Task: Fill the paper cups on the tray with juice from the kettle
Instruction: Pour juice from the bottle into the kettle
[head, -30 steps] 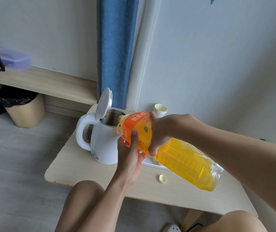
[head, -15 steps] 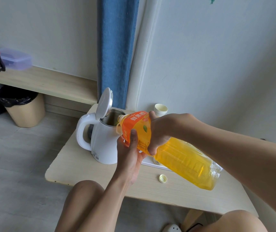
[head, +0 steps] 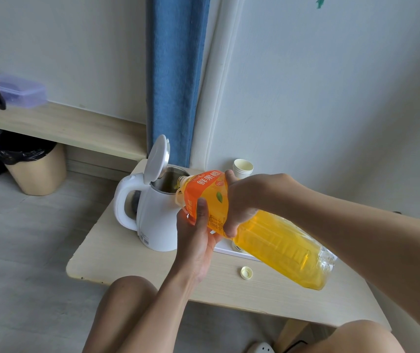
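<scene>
left hand, right hand grip one bottle; one kettle, one cap

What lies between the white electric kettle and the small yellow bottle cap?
Head view: the left hand, gripping the orange-labelled juice bottle, hangs over that stretch; beneath are a corner of the white tray and bare wooden tabletop.

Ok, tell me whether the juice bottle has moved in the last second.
No. Against the white kettle, the orange juice bottle holds its place: mouth at the open rim, base right of the yellow cap. Any shift is slight.
</scene>
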A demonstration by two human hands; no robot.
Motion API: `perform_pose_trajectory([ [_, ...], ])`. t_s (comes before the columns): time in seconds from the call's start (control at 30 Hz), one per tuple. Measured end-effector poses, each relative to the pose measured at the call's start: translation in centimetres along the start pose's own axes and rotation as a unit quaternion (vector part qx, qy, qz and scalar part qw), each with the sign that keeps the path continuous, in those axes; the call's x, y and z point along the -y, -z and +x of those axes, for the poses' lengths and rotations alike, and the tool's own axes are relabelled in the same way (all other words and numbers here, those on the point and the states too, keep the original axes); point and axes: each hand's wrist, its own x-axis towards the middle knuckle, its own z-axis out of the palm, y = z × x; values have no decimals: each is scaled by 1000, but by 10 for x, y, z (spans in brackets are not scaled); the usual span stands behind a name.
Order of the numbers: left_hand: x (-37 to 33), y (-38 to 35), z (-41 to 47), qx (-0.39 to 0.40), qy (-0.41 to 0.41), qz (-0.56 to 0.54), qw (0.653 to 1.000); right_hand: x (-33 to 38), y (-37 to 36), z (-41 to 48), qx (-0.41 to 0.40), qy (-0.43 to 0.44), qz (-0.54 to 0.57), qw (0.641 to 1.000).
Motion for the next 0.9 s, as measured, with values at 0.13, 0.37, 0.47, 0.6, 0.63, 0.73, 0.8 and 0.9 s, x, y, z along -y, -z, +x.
perform_pose_trajectory([
  [0.13,1,0,1,-2,-2,4,1000,-1,-1,2,1,-1,4,1000],
  [0.37,1,4,3,7,-3,7,1000,-1,-2,5,-6,-5,19,1000],
  [0.47,2,6,4,9,-8,12,1000,-1,-3,5,-7,-3,15,1000],
  [0.6,2,7,5,6,-16,19,1000,-3,-8,9,1,4,7,1000],
  [0.63,2,8,5,6,-17,20,1000,-4,-9,11,0,1,12,1000],
  [0.73,2,10,7,1,-10,18,1000,-4,-12,14,-8,-11,34,999],
  [0.8,3,10,7,1,-13,19,1000,-4,-14,16,-10,-17,45,999],
  [0.9,2,11,7,3,-16,21,1000,-4,-15,19,-10,-19,58,998],
])
